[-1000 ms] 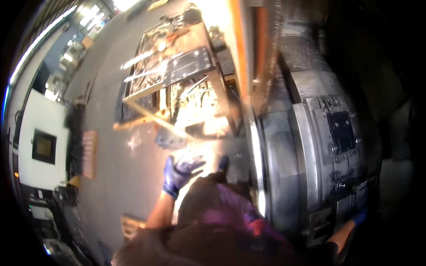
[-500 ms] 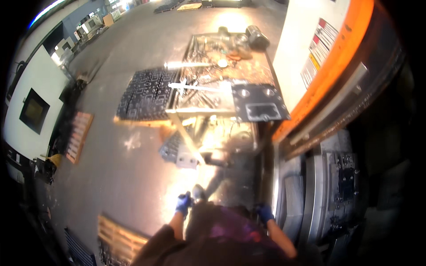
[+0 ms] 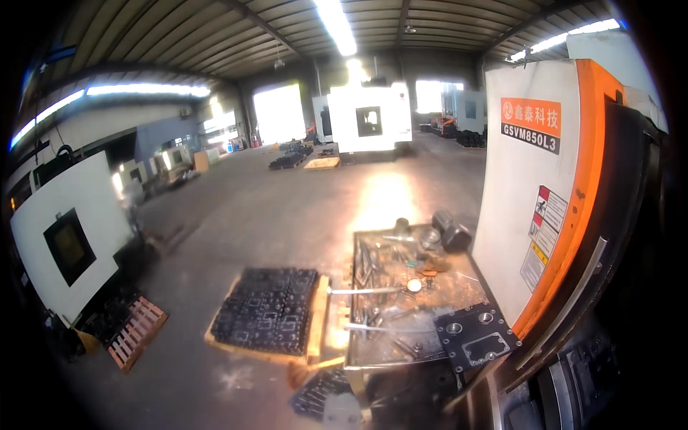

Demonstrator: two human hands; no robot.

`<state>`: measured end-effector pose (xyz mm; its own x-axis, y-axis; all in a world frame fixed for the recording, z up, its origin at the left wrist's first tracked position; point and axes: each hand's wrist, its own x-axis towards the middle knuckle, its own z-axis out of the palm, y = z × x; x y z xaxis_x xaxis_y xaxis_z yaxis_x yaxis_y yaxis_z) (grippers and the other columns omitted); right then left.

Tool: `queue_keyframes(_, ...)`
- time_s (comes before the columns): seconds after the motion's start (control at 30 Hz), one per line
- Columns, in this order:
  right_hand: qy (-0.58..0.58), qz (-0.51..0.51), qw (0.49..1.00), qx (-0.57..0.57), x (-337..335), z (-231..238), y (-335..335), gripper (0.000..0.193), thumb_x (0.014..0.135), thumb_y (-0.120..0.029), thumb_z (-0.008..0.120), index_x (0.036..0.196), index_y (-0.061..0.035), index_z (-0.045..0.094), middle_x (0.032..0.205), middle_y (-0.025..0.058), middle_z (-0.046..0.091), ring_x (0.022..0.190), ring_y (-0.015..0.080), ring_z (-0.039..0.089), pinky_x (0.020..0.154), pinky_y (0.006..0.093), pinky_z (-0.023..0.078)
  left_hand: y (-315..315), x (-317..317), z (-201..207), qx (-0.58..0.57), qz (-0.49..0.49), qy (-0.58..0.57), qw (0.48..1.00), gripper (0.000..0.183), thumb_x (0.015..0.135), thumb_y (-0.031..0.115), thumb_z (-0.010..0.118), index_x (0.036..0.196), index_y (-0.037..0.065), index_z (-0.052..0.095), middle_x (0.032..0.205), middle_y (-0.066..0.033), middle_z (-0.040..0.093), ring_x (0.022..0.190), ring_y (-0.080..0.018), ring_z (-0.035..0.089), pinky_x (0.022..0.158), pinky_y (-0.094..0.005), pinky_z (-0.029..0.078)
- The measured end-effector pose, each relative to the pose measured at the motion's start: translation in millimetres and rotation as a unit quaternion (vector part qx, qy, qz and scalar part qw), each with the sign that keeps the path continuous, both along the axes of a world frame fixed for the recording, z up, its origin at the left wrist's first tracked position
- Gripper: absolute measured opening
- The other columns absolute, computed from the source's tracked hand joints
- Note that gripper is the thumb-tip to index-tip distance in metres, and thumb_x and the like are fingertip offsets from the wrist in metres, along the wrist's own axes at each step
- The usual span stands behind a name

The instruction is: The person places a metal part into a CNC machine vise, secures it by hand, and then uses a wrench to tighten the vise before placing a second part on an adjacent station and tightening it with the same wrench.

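Neither my left hand nor my right hand shows in the head view now. Ahead of me, slightly right, stands a worn workbench (image 3: 459,287) strewn with hand tools. On its near right corner lies a flat black machined plate (image 3: 469,331) with round holes and a rectangular outline. A long rod-like tool (image 3: 365,291) reaches over the left edge, beside a round dial gauge (image 3: 413,285). Nearer to me, a thin pale rod (image 3: 387,328) lies across the bench. At the far right corner rests a dark cylindrical part (image 3: 450,231).
A white and orange machine (image 3: 534,161) rises close on the right. Left of the bench, a wooden pallet (image 3: 316,322) carries stacked black plates (image 3: 265,309). Further left are a white machine (image 3: 68,244) and a slatted pallet (image 3: 140,332). Another machine (image 3: 371,118) stands far ahead.
My view has swung upward from the floor to the hall and roof. The bench sits lower in the picture, and both blue-gloved hands have dropped out of sight.
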<state>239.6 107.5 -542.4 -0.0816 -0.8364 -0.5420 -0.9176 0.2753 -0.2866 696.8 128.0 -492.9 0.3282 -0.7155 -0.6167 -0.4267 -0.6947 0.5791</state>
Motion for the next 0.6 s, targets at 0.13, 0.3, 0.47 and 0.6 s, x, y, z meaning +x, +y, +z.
queue_keyframes(0.13,0.012,-0.031,0.999,-0.011,-6.3,-12.4,-11.6,0.027,0.091,-0.03,0.054,0.096,-0.0098,0.071,0.101,0.0187,0.069,0.096,0.036,0.065,0.08,0.0432,0.052,-4.2,-7.3,15.3,-0.037,-0.069,-0.031,0.996,0.037,0.09,0.042,0.056,0.091,0.009,0.072,0.087,-0.0098,0.071,0.076,-0.0243,0.064,0.067,-0.0397,0.05)
queue_keyframes(0.3,0.033,-0.059,0.998,-0.021,-23.7,-53.0,14.2,0.027,0.091,-0.03,0.054,0.091,-0.0102,0.073,0.097,0.019,0.07,0.092,0.0359,0.067,0.077,0.0432,0.054,-18.3,-13.0,-7.5,-0.045,-0.215,-0.094,0.971,0.043,0.089,0.048,0.052,0.091,0.01,0.074,0.092,-0.0112,0.071,0.086,-0.0286,0.064,0.077,-0.041,0.05)
queue_keyframes(0.47,0.121,-0.102,0.981,-0.111,-27.9,-106.3,76.6,0.02,0.086,-0.023,0.061,0.084,-0.0067,0.072,0.095,0.019,0.07,0.087,0.0352,0.068,0.072,0.0446,0.055,-33.8,19.6,-45.1,-0.058,-0.337,-0.13,0.931,0.049,0.089,0.051,0.052,0.086,0.006,0.072,0.093,-0.0204,0.069,0.091,-0.0396,0.065,0.083,-0.0472,0.05)
queue_keyframes(0.6,0.052,-0.324,0.944,0.04,-45.7,-184.8,172.0,0.028,0.079,-0.026,0.07,0.073,0.0005,0.065,0.064,0.0146,0.06,0.056,0.0232,0.052,0.055,0.0478,0.041,-98.9,50.4,-41.5,-0.065,-0.435,-0.164,0.883,0.037,0.087,0.04,0.056,0.086,0.006,0.072,0.088,-0.0223,0.067,0.084,-0.0404,0.066,0.075,-0.0476,0.052)
